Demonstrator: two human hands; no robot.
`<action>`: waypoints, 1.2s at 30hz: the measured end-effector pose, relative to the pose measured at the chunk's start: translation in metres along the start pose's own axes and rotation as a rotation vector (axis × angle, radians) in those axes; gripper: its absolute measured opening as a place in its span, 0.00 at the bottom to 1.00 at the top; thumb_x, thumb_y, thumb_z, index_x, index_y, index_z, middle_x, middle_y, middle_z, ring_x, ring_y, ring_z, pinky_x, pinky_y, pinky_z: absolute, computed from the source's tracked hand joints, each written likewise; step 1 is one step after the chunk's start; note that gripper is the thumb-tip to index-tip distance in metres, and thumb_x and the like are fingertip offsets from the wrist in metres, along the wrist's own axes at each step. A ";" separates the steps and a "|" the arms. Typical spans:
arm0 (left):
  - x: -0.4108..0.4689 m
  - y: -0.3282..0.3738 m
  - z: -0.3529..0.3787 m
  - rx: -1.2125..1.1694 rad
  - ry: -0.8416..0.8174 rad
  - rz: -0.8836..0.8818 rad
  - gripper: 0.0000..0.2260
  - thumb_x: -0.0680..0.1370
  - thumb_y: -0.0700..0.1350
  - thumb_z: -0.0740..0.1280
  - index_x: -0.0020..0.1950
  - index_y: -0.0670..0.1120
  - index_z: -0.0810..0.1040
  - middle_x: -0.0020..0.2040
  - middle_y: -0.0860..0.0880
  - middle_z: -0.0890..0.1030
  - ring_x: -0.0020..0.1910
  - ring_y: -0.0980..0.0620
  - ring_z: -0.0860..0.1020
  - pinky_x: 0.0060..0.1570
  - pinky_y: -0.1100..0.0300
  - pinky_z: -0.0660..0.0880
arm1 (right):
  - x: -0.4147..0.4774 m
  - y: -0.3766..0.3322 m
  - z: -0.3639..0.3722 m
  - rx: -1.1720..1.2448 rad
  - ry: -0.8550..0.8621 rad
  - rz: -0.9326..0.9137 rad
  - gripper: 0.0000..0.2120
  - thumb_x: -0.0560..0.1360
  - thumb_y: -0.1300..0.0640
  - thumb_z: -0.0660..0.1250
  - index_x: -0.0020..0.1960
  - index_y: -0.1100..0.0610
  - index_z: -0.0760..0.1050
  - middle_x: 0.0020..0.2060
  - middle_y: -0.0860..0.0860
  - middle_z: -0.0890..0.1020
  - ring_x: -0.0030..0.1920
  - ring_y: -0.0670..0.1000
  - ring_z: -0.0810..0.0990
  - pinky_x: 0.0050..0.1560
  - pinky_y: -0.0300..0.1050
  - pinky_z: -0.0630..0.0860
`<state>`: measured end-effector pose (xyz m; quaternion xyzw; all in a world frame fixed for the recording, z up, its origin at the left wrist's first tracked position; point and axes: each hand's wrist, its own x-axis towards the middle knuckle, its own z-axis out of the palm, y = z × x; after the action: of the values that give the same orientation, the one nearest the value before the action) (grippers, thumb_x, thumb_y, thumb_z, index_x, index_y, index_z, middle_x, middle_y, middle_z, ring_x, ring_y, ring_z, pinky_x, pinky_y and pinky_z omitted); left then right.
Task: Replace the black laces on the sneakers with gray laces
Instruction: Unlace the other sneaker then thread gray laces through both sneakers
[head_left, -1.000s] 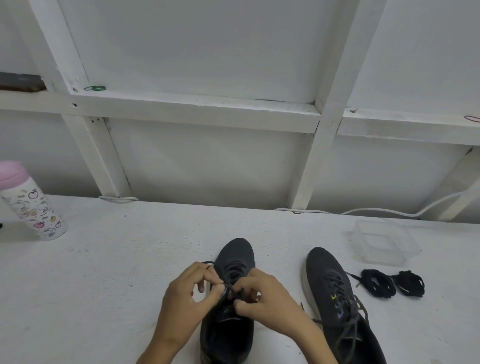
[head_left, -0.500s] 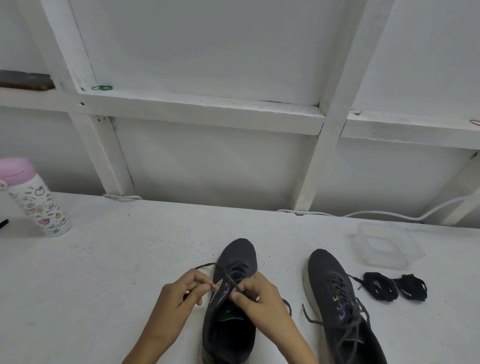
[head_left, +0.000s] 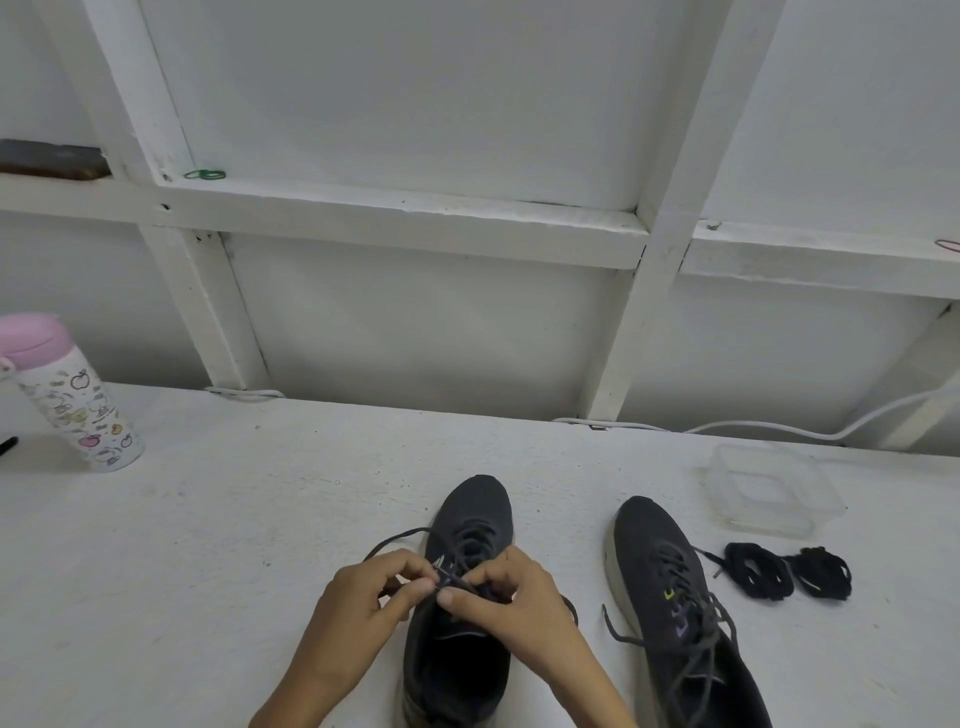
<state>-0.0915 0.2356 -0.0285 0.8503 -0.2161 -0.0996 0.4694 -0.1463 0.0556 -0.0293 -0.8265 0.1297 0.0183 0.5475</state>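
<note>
Two dark sneakers stand on the white table, toes pointing away from me. Over the left sneaker (head_left: 475, 509) my left hand (head_left: 366, 605) and my right hand (head_left: 506, 600) meet above the tongue, each pinching a strand of the gray lace (head_left: 397, 538). One strand loops out to the left of the shoe. The right sneaker (head_left: 675, 597) carries a gray lace tied in a loose bow. Two bundled black laces (head_left: 787, 571) lie to the right of it.
A clear plastic container (head_left: 774, 488) sits behind the black laces. A pink-lidded patterned bottle (head_left: 72, 395) stands at the far left. A white cable (head_left: 779, 428) runs along the back edge under the white framed wall.
My hands have come back together over the tongue, pinching the lace, and a loop of lace now arcs out to the left of the left sneaker.
</note>
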 end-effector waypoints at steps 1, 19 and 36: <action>0.000 0.000 0.000 -0.005 -0.004 0.000 0.05 0.77 0.45 0.70 0.42 0.55 0.81 0.42 0.58 0.83 0.38 0.56 0.80 0.40 0.58 0.78 | 0.000 0.000 0.000 0.000 0.004 0.004 0.10 0.64 0.42 0.78 0.39 0.46 0.84 0.45 0.51 0.76 0.44 0.44 0.77 0.44 0.34 0.72; -0.001 0.009 0.000 0.049 0.013 0.068 0.08 0.76 0.42 0.71 0.41 0.54 0.82 0.39 0.63 0.82 0.39 0.60 0.80 0.38 0.71 0.73 | 0.000 0.004 0.007 0.093 0.019 0.040 0.12 0.58 0.44 0.75 0.38 0.47 0.84 0.47 0.53 0.78 0.48 0.50 0.80 0.53 0.51 0.78; 0.017 0.001 -0.004 -0.195 -0.088 -0.036 0.10 0.68 0.39 0.78 0.39 0.56 0.87 0.38 0.52 0.82 0.41 0.52 0.81 0.45 0.60 0.79 | -0.002 0.002 0.001 -0.057 0.038 -0.051 0.08 0.67 0.49 0.76 0.35 0.36 0.81 0.42 0.49 0.77 0.44 0.47 0.78 0.48 0.48 0.76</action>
<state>-0.0750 0.2299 -0.0249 0.7993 -0.2104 -0.1656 0.5379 -0.1480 0.0565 -0.0313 -0.8450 0.1184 -0.0076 0.5215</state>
